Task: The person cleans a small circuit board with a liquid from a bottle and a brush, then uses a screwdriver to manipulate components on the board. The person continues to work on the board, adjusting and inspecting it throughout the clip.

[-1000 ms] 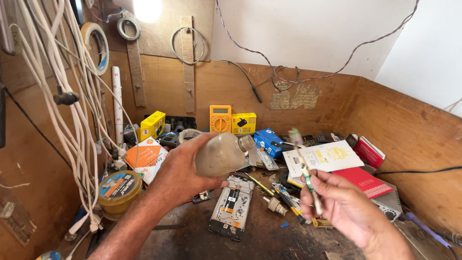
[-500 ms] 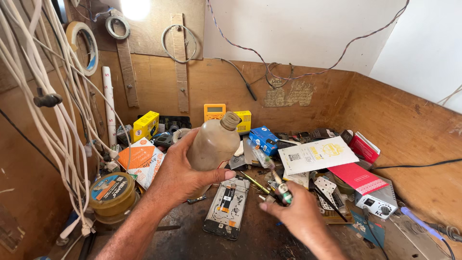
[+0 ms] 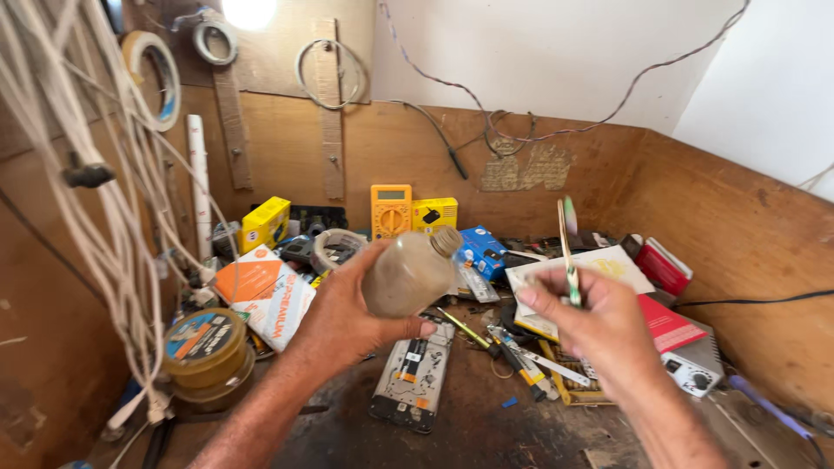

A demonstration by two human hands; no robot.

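Left hand (image 3: 347, 317) wrapped the small cloudy bottle (image 3: 408, 276) mid-body, held tilted above the tabletop (image 3: 486, 426). Looked light, rigid, probably slick; body the best hold. Right hand (image 3: 599, 326) pinched a thin brush (image 3: 566, 247) upright.

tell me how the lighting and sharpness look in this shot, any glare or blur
Head view: a blown-out lamp glares at the top edge; daylight falls evenly on the bench, with soft shadows. The left hand and its cloudy bottle are fairly sharp; the thin tool in the right hand is slightly blurred. Wide-angle bending stretches the white cables at left.
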